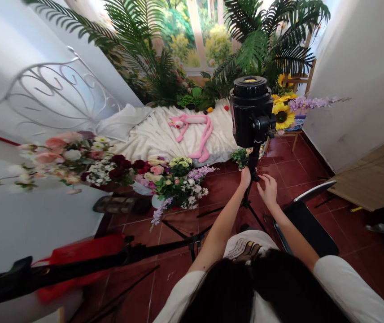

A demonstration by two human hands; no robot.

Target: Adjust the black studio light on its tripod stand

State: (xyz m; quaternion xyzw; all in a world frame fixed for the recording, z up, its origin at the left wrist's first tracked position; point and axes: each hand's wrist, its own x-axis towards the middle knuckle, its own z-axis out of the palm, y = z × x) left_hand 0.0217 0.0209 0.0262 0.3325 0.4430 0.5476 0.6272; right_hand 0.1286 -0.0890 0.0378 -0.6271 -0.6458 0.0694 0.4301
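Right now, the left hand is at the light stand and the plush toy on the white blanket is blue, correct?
No, the head view shows the plush toy is pink, not blue; the left hand at the light stand is as you said.

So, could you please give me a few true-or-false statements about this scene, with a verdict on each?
A pink panther plush toy lies on a white fluffy blanket. True.

The right hand holds a pair of scissors. False: it is open and empty beside the pole of the light stand, near the left hand.

Sunflowers stand to the right of the black studio light. True.

The floor is grey concrete. False: it is red tile.

A black chair stands by the person's right arm. True.
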